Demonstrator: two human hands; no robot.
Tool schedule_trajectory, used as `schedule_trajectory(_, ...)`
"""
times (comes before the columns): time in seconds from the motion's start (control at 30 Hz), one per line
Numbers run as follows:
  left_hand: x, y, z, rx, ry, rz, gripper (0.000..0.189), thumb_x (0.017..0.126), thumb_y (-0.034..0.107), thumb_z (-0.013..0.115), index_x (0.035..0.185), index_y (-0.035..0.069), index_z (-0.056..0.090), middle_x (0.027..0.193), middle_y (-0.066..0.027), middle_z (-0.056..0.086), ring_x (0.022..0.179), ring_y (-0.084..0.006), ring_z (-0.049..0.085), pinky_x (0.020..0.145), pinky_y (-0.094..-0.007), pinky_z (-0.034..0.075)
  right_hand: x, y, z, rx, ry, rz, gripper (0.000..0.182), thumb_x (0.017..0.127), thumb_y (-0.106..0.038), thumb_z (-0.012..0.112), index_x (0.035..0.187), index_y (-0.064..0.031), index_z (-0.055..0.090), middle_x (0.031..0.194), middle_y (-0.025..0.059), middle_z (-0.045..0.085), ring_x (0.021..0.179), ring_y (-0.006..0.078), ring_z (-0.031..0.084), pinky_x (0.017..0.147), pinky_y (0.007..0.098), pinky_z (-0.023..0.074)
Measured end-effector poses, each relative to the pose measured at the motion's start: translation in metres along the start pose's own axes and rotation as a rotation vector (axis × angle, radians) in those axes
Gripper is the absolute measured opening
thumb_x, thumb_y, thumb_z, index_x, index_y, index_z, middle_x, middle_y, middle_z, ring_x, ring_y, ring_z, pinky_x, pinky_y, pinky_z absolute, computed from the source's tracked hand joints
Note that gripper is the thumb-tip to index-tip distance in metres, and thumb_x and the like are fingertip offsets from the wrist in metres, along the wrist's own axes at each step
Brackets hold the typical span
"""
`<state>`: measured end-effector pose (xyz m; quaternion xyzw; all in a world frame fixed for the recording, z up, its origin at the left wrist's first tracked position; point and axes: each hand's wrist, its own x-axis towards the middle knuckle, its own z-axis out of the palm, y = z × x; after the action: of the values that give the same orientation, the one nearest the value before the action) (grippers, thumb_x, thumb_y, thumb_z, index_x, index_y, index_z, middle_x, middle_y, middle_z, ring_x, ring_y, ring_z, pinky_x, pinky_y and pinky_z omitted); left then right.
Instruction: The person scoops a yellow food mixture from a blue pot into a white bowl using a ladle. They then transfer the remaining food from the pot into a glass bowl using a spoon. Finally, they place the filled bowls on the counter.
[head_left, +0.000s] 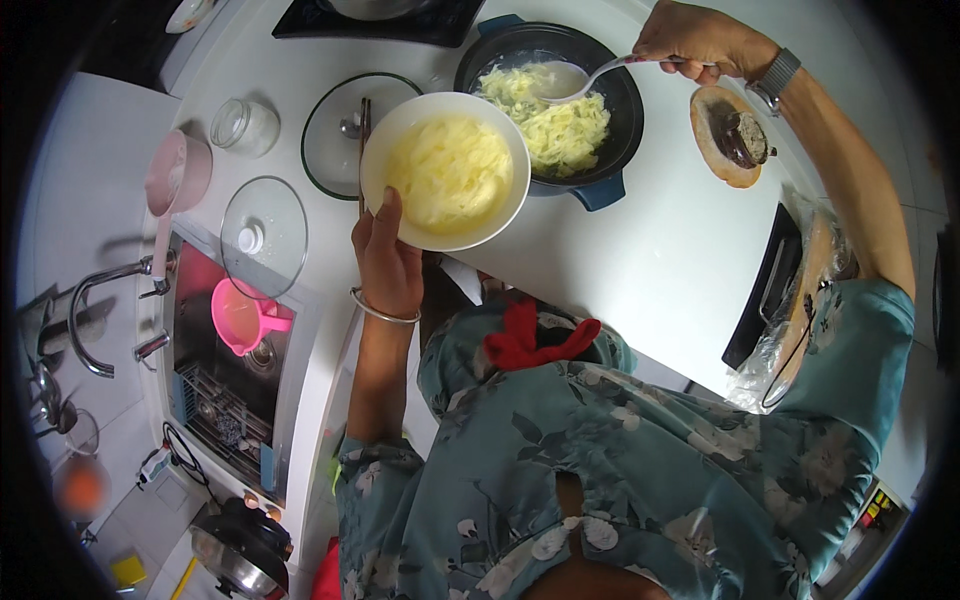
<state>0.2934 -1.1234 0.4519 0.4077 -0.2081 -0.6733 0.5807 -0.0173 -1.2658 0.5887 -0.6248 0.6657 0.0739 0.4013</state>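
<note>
My left hand (390, 259) grips the near rim of a white bowl (372, 161), its thumb over the edge. Pale yellow cooked egg shreds in liquid (454, 169) fill much of the bowl. Right beside it stands a dark pot with blue handles (630, 127), which the bowl's edge partly overlaps. More yellow egg shreds (566, 135) lie in the pot. From the upper right, my right hand (694, 45) holds a ladle (604, 69) by its handle. The ladle's scoop rests among the shreds in the pot. Brown chopsticks (365, 124) stick out behind the bowl.
Left of the bowl are a glass lid (322, 142), a glass jar (246, 129), another glass lid (277, 225) overhanging the sink (289, 360), and a pink saucepan (180, 176). A pink strainer or scoop (238, 319) sits in the sink. A small brown pot (742, 142) stands on a wooden board at right.
</note>
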Motion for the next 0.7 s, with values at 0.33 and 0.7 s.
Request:
schedule_trajectory(0.33, -0.004, 0.005, 0.000, 0.000, -0.026, -0.010, 0.039, 0.090, 0.022, 0.048, 0.116, -0.006, 0.043, 0.112, -0.0133, 0.053, 0.104, -0.0214, 0.054, 0.085, -0.0331, 0.047, -0.005, 0.029, 0.044, 0.301, 0.124, -0.073, 0.019, 0.084, -0.010, 0.054, 0.097, 0.0012, 0.063, 0.053, 0.0009, 0.044, 0.034, 0.0036, 0.032, 0.028, 0.0178, 0.0187)
schedule_trajectory(0.7, -0.001, 0.000, 0.011, 0.014, -0.075, -0.034, 0.038, 0.089, 0.022, 0.049, 0.114, -0.005, 0.045, 0.112, -0.0136, 0.053, 0.104, -0.0218, 0.054, 0.086, -0.0343, 0.046, -0.062, 0.041, 0.046, 0.517, 0.211, -0.197, 0.020, 0.083, -0.008, 0.056, 0.099, 0.0013, 0.063, 0.055, 0.0023, 0.048, 0.036, 0.0044, 0.037, 0.028, 0.0178, 0.0231)
